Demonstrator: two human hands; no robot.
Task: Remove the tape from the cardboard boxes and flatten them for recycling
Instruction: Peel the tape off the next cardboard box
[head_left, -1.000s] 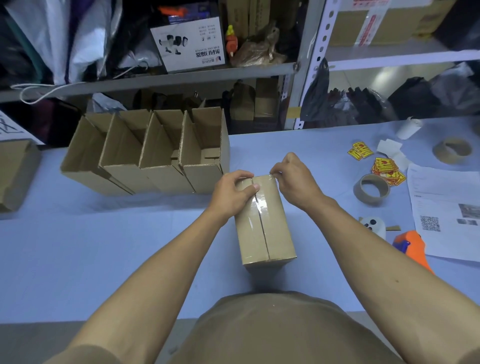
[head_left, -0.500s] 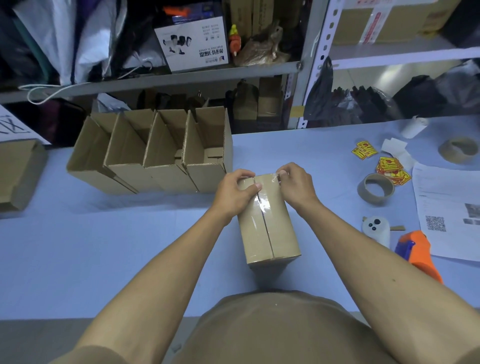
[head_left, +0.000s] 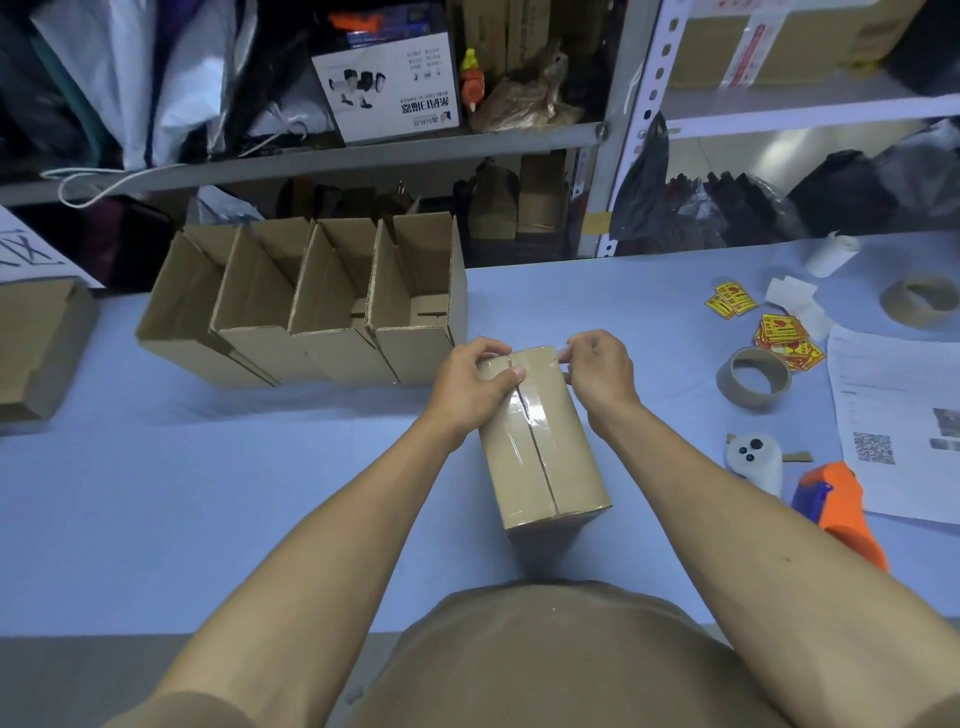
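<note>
Clear packing tape runs along the centre seam of a small sealed brown cardboard box that stands on the pale blue desk, directly in front of the person. The left hand grips the box's far left corner, thumb pressed across the seam, steadying it. The right hand pinches a lifted end of the tape at the far edge, fingertips closed on the thin strip.

The step in hand appears to be the start of peeling: only the tape's end looks free, while the strip over the seam looks stuck down. The next move likely calls for a steady pull back along the seam toward the body, low and even so the film does not tear, with the left hand holding the box down.

Behind the box, four open brown cardboard cartons stand side by side, touching, their flaps up; what shows of their insides holds only folded bottom flaps. Another brown cardboard box sits at the desk's left edge. To the right lie two brown tape cores, yellow stickers, printed paper sheets and an orange tape dispenser.
</note>
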